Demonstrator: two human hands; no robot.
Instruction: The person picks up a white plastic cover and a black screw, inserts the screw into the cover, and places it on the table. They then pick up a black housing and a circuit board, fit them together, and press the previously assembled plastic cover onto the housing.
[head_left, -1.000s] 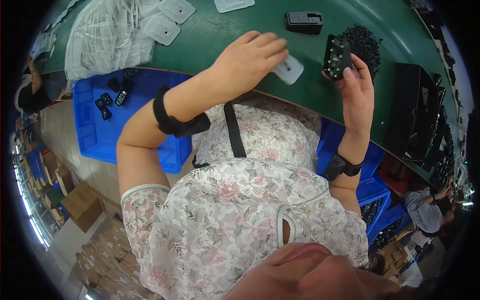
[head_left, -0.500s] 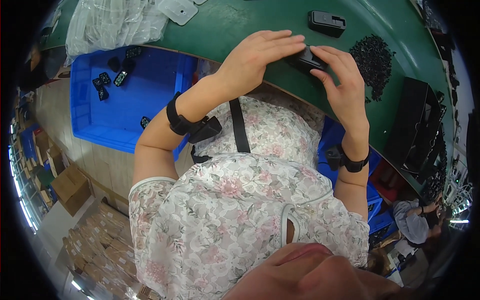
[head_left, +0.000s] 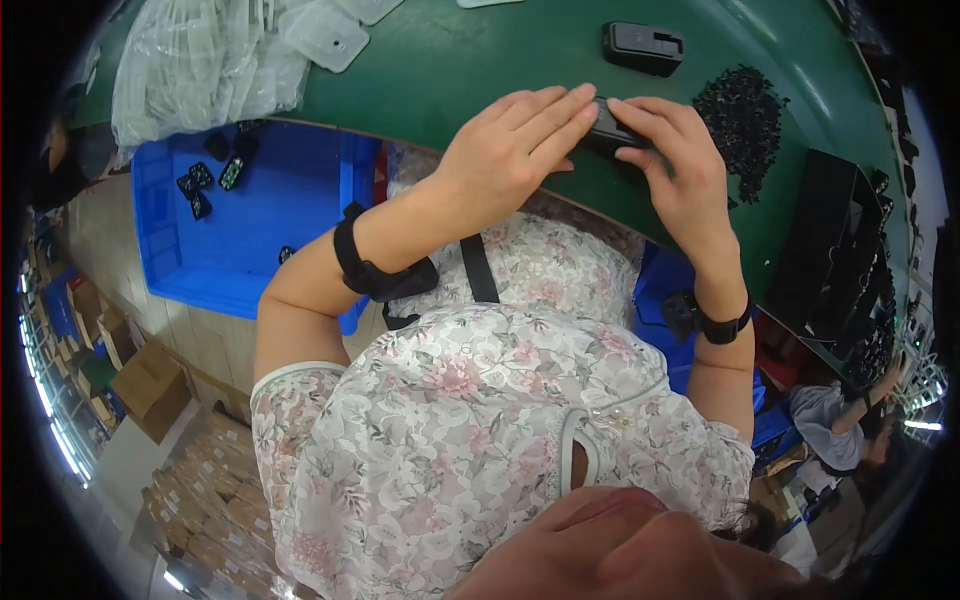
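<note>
Oblong black casing (head_left: 613, 124) touches left hand (head_left: 515, 145) and right hand (head_left: 684, 165).

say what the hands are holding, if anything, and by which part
The right hand holds a black case by its right end; the left hand covers the case's left end, its grip unclear.

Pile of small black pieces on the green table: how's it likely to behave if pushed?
The pile would probably spread, not slide whole: it's loose bits. Pieces look tiny, so each is likely light. Its ragged edge suggests strays could scatter easily.
</note>
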